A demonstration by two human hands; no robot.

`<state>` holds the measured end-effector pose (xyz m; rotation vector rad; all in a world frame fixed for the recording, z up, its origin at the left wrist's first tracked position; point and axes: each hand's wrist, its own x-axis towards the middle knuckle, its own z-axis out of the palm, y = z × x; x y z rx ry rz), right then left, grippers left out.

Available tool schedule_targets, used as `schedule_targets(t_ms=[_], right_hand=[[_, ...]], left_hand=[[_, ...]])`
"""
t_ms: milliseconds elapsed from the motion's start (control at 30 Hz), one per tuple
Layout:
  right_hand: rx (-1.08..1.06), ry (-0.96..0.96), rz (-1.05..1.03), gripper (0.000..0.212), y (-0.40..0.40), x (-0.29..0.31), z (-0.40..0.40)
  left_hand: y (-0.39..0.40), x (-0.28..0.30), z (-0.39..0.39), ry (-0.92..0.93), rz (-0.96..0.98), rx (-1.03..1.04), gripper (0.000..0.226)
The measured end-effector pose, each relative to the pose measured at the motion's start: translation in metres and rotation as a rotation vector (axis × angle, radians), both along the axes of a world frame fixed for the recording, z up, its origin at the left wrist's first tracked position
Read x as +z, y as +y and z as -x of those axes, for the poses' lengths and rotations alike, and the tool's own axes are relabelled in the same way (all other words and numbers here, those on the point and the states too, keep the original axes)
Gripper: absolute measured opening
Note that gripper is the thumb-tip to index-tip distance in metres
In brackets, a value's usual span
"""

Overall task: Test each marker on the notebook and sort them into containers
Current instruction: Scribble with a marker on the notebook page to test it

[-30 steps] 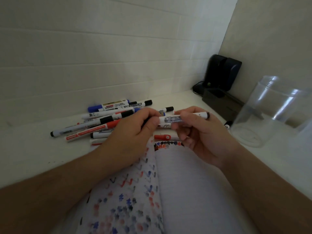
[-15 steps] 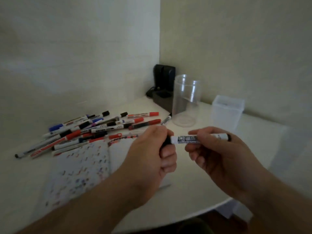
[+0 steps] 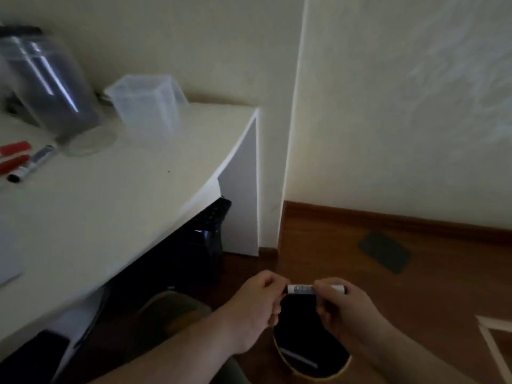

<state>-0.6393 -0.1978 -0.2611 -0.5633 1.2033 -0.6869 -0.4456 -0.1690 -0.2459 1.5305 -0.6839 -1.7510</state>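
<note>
Fingers of both hands grip a white black-capped marker above the dark round floor bin; sorting step, next likely releasing it.

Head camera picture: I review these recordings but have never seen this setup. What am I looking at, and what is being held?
There is no machine here. The camera sits on a person's head and looks forward and down at their bare hands. The left hand and right hand both grip one white marker, held level off the side of the white desk, above a dark bin on the wooden floor. On the desk stand a tall clear jar and a frosted square tub; a few red and black markers lie at its left edge.
</note>
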Motion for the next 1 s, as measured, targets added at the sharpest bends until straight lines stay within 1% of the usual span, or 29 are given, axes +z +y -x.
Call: schedule_targets(t_ms=[67,100,167,267,367,433,467,500,567,600,633,667,700,767,833,900,1000], right_hand=[[-0.137,0.066,-0.141,0.020,0.010,-0.056,0.022],[-0.185,0.094,-0.184,0.019,0.017,-0.076,0.029],[-0.235,0.146,-0.239,0.017,0.026,-0.099,0.037],[-0.254,0.178,-0.285,0.013,0.025,-0.109,0.037],[-0.215,0.158,-0.292,0.009,0.019,-0.105,0.033],[-0.185,0.138,-0.293,0.008,0.015,-0.096,0.031],[-0.193,0.143,-0.295,0.011,0.014,-0.092,0.033],[-0.194,0.158,-0.289,0.019,0.013,-0.089,0.035],[-0.149,0.191,-0.279,0.038,0.014,-0.084,0.043],[-0.126,0.207,-0.267,0.038,0.015,-0.077,0.044],[-0.088,0.226,-0.243,0.033,0.015,-0.071,0.043],[-0.039,0.242,-0.221,0.029,0.012,-0.061,0.037],[0.038,0.240,-0.170,0.028,0.007,-0.045,0.024],[0.193,0.205,0.003,0.023,-0.005,0.005,-0.022],[0.297,0.109,0.181,0.021,-0.012,0.068,-0.085],[0.445,0.039,0.336,0.023,-0.010,0.130,-0.145],[0.673,0.017,0.606,0.023,0.001,0.194,-0.225]], left_hand=[[-0.007,-0.044,0.009,-0.126,-0.155,-0.038,0.024],[-0.009,-0.060,0.013,-0.196,-0.199,-0.073,0.025],[-0.012,-0.080,0.020,-0.288,-0.261,-0.139,0.024],[-0.013,-0.084,0.028,-0.315,-0.332,-0.202,0.022],[-0.016,-0.090,0.033,-0.276,-0.348,-0.280,0.035],[-0.019,-0.093,0.033,-0.301,-0.277,-0.338,0.042],[-0.020,-0.089,0.033,-0.324,-0.238,-0.359,0.042],[-0.022,-0.088,0.029,-0.358,-0.226,-0.355,0.044],[-0.024,-0.072,0.019,-0.406,-0.200,-0.335,0.050],[-0.025,-0.060,0.012,-0.386,-0.181,-0.318,0.050],[-0.025,-0.042,0.005,-0.324,-0.157,-0.318,0.044],[-0.023,-0.019,-0.002,-0.267,-0.107,-0.330,0.038],[-0.022,0.004,-0.010,-0.261,-0.030,-0.334,0.040],[-0.013,0.057,-0.032,-0.276,0.133,-0.294,0.051],[0.006,0.111,-0.068,-0.293,0.323,-0.200,0.057],[0.029,0.164,-0.111,-0.334,0.464,-0.059,0.055],[0.068,0.222,-0.193,-0.510,0.553,0.149,0.041]])
